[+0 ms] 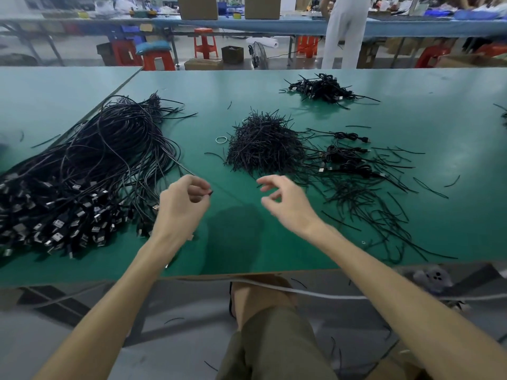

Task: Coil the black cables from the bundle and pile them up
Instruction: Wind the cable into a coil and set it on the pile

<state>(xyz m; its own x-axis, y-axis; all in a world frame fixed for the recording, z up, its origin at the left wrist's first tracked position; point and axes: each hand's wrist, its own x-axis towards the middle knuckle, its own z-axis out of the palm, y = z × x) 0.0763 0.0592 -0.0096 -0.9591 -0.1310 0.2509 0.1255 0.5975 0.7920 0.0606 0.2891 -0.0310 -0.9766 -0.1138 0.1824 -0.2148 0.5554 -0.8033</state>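
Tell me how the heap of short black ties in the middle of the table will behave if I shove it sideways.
The heap of ties is loose, criss-crossed strands, so it would probably spread rather than slide as one. Strands stick out straight, so they look stiffish and likely light. Strays already litter the green table, suggesting they scatter easily.

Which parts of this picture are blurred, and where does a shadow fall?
Head view: the right hand is smeared by motion, the left hand is sharper; a soft dark shadow lies on the green table between them; the far background looks slightly soft.
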